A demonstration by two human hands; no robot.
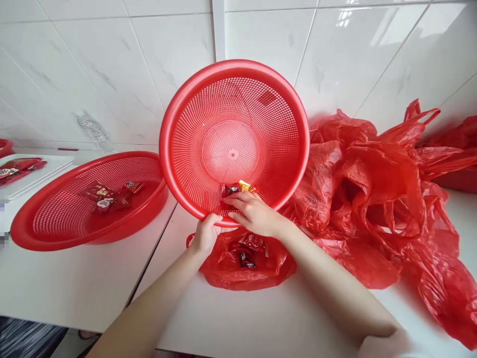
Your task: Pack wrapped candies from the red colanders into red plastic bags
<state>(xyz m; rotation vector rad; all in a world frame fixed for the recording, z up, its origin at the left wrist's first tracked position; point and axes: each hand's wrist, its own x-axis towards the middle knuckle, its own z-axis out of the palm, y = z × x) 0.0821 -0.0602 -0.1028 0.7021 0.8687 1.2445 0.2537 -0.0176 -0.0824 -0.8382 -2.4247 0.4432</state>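
Observation:
A red plastic colander basket (233,107) is tipped up with its mouth facing me. My left hand (206,236) grips its lower rim, thumb over the edge. Inside the basket, my right hand (255,214) reaches over that rim, fingers stretched out and apart. Its fingertips are by a few small wrapped packets, a dark red one (230,190) and a yellow one (244,186), and partly cover them. Right below the rim, a red plastic bag (242,281) lies open on the table with dark red wrapped packets (246,259) in it.
A second red basket (44,236) on the left holds several wrapped packets (106,201). Crumpled red plastic bags (376,199) are heaped on the right. A clear plastic bottle (93,132) and a white tray (55,166) are at the far left. A tiled wall (93,64) closes off the back.

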